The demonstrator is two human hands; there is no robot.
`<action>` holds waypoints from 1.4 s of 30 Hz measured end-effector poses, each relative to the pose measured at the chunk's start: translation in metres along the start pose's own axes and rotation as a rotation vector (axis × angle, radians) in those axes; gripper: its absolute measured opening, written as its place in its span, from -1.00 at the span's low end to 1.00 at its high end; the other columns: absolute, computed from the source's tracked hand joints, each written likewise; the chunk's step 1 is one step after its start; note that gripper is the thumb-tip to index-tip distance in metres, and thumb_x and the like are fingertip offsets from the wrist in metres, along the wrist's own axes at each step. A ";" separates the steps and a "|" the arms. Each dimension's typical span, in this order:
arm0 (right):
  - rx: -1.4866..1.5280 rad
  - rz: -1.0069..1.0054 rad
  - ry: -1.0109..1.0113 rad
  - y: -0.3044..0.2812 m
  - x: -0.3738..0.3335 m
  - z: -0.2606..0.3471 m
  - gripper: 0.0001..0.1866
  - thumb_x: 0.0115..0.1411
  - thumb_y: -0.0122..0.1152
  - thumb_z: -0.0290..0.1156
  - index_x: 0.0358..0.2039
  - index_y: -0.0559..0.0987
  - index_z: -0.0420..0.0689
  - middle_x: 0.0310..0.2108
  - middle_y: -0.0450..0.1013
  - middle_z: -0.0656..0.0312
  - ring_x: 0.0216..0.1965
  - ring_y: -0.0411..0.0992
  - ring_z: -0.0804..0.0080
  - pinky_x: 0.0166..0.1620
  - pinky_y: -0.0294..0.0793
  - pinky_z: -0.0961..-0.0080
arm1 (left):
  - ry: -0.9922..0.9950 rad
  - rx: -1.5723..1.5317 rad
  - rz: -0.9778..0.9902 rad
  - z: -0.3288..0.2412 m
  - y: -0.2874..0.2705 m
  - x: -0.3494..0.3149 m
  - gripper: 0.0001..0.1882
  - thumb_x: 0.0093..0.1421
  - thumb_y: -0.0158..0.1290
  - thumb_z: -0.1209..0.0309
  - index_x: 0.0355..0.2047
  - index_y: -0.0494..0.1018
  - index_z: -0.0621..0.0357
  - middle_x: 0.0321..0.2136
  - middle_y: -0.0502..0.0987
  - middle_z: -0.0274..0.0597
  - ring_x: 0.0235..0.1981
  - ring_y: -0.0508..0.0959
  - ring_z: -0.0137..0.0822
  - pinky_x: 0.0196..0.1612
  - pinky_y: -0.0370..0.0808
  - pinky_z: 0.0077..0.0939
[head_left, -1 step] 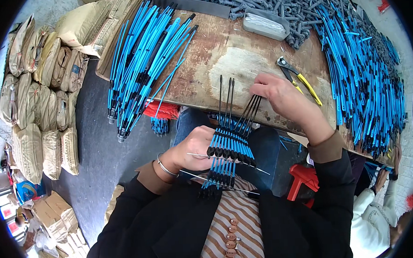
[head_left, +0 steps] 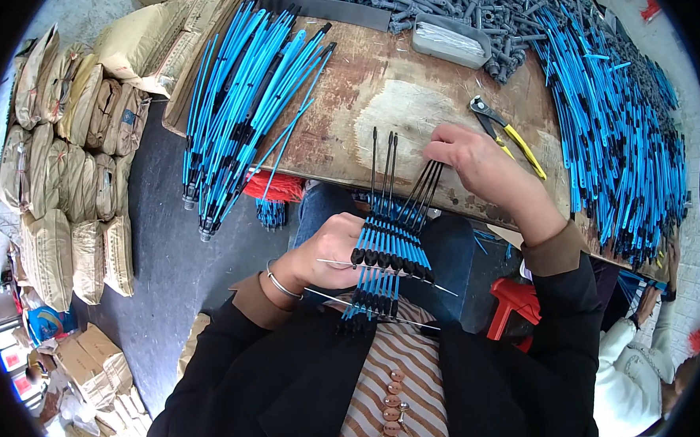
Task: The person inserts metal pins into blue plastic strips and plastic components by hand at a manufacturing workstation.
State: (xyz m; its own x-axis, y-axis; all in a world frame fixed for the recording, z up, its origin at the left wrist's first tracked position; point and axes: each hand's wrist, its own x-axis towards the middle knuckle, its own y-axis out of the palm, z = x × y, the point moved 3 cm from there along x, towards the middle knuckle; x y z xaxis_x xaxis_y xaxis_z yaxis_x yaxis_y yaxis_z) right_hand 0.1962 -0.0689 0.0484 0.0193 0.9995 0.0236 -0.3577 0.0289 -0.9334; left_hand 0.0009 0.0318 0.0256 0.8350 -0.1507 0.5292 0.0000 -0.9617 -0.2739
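Observation:
A fan of slim blue-and-black plastic strips hangs over my lap, in front of the table edge. Two thin metal wires run crosswise through the strips. My left hand is closed on the fan's left side; its fingertips are hidden behind the strips. Several long black ends point up and away, parted into two groups. At the right group, my right hand pinches the tips between thumb and fingers. Yellow-handled cutting pliers lie on the table beside my right hand.
The worn wooden table carries blue strips at left, more strips at right and grey plastic plugs behind. A grey tray holds thin wires. Brown sacks are stacked left. A red stool and another person are at right.

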 end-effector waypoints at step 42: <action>-0.352 -0.136 -0.021 0.010 0.007 0.017 -0.69 -0.05 0.04 -0.53 -0.23 0.43 0.03 -0.34 0.28 0.18 -0.27 0.34 0.22 -0.21 0.39 0.35 | -0.059 -0.122 -0.019 0.004 -0.002 0.001 -0.83 0.14 0.02 0.42 -0.35 0.56 0.23 -0.40 0.59 -0.13 -0.44 0.58 -0.20 -0.36 0.51 -0.44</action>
State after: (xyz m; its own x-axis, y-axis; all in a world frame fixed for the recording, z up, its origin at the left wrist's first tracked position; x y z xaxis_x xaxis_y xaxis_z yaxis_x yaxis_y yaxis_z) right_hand 0.1764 -0.0614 0.0450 0.0244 0.9868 0.1599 -0.0108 0.1602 -0.9870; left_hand 0.0036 0.0346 0.0232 0.8663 -0.1224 0.4843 -0.0484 -0.9855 -0.1625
